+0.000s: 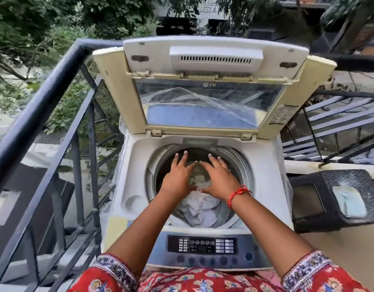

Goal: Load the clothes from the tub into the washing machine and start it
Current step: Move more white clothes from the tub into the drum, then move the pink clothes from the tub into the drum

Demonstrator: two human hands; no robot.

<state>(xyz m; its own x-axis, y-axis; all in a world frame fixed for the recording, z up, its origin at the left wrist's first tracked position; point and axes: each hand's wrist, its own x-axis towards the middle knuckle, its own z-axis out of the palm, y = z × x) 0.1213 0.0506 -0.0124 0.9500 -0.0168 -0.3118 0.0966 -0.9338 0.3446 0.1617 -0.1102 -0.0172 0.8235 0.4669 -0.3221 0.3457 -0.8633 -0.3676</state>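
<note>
Fingers (185,158) of my left hand (177,175) are straight and spread, palm down over the drum (243,165), holding nothing that I can see; those of my right hand (218,178) are spread the same way just beside them, thumbs nearly meeting. Both hands hover inside the drum mouth, over the clothes (198,207), and I cannot tell whether the palms press on the cloth or hang just above it.

Left of the drum I count one black railing (41,98). At the drum: one washer (205,262), one lid (213,85) propped up behind the drum, one control panel (203,244) in front of it. Inside lies one pale heap of clothes; I cannot split it into separate pieces. Right of the drum sits one dark wicker surface (339,186) with one pale packet (349,202) on it. One red thread (237,194) circles my right wrist.

Progress, as I judge it: some clothes are already in the drum. No tub shows, so I cannot say whether more remains. Left to do: close the lid and start the wash from the panel.
</note>
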